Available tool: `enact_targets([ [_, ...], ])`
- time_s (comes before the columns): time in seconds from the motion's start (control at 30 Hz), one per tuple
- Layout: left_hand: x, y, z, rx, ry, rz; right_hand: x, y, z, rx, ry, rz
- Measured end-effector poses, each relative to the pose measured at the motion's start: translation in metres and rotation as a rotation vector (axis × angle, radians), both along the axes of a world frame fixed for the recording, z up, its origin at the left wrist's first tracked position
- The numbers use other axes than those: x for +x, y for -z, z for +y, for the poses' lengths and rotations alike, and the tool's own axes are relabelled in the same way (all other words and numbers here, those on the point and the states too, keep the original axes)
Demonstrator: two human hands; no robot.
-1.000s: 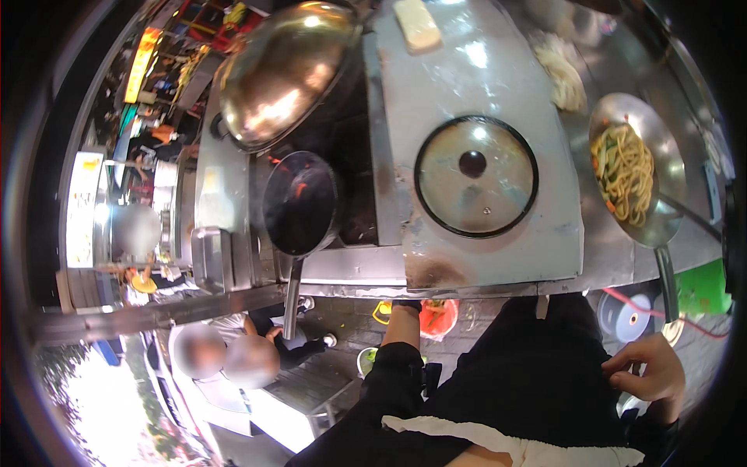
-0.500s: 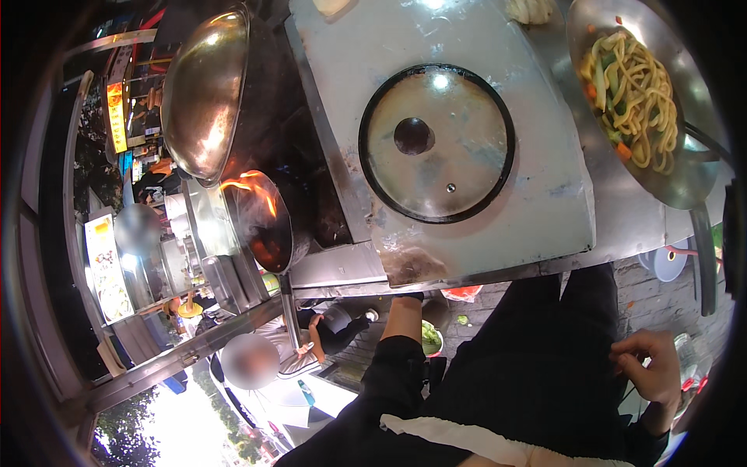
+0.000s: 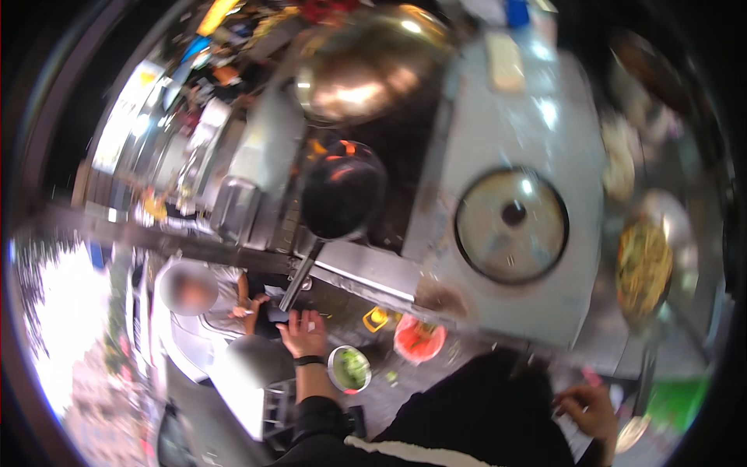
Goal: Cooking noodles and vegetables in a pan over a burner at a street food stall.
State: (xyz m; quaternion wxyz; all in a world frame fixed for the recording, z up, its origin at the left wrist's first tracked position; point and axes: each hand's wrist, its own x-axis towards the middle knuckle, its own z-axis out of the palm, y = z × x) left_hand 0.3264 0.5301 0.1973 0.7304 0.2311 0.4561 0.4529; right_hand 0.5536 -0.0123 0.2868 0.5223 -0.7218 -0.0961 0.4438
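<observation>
Yellow sign (image 3: 216, 15) blurs unreadably; left hand (image 3: 303, 336) spread near the pan handle (image 3: 301, 274), right hand (image 3: 589, 411) loosely half-curled.

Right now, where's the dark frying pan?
In the head view, the dark frying pan is left of centre, just below the big shiny metal dome, its handle slanting down toward the open left hand.

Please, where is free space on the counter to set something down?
The grey board looks bare between pale block and glass lid, and between lid and near edge. Crowded: right, noodle pan and pale bundle; left, dark pan with flames.
</observation>
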Motion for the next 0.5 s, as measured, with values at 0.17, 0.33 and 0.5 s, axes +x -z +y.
enact_targets([
  [0.17, 0.015, -0.102, 0.021, 0.579, 0.47, 0.583, -0.001, -0.029, 0.015, -0.002, -0.103, 0.105],
  [0.33, 0.038, -0.098, 0.008, 0.917, 0.207, 1.01, -0.006, -0.056, 0.01, -0.085, -0.251, -0.09],
  [0.5, 0.034, -0.098, 0.007, 1.13, 0.005, 1.052, -0.01, -0.07, 0.003, -0.101, -0.475, -0.244],
])
